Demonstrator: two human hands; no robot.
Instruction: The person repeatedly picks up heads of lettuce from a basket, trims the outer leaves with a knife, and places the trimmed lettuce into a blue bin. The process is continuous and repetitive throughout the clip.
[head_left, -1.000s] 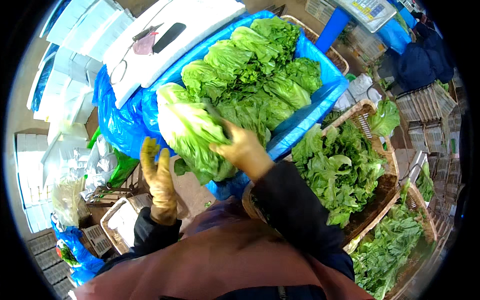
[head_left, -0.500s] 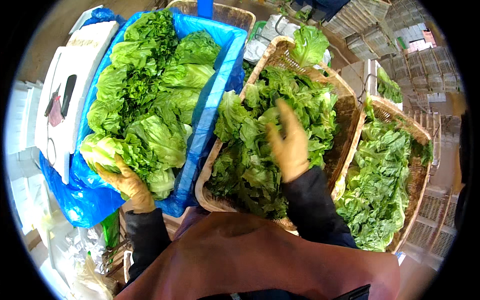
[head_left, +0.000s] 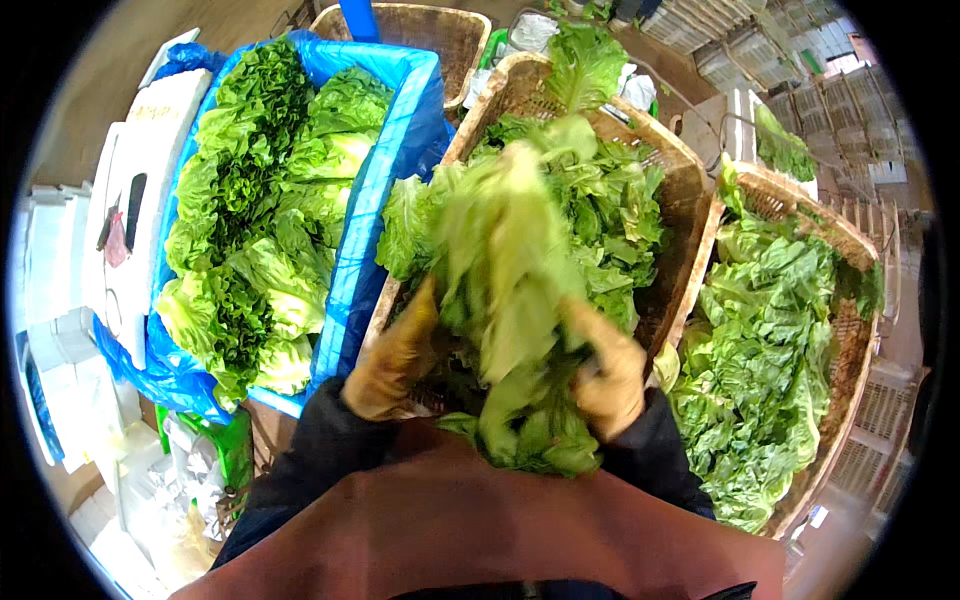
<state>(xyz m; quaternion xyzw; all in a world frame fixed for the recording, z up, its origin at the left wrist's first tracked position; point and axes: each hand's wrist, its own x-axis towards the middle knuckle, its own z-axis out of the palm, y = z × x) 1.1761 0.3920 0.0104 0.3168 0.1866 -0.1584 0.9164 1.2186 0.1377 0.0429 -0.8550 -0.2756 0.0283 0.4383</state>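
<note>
A large loose head of lettuce [head_left: 505,270], pale green and smeared by motion, is held up before my apron between my two gloved hands. My left hand [head_left: 395,360] grips it from its left side, fingers pointing up along the leaves. On its right side my right hand [head_left: 610,375] is closed on the leaves, blurred. Below and behind it stands a worn tan plastic crate [head_left: 685,155] holding more leafy lettuce [head_left: 620,205]. At the left, rows of lettuce heads [head_left: 290,275] fill a box lined with blue plastic film [head_left: 375,210].
Another tan crate [head_left: 845,345] full of lettuce [head_left: 765,350] stands at the right. White foam pieces [head_left: 130,240] with a knife [head_left: 134,205] on them lie left of the lined box. Behind stands another tan crate [head_left: 455,35]. Stacked crates [head_left: 840,130] line the far right.
My left hand has left the lettuce in the blue-lined box and moved right. Both hands now hold a lettuce raised from the middle crate. The view has shifted slightly.
</note>
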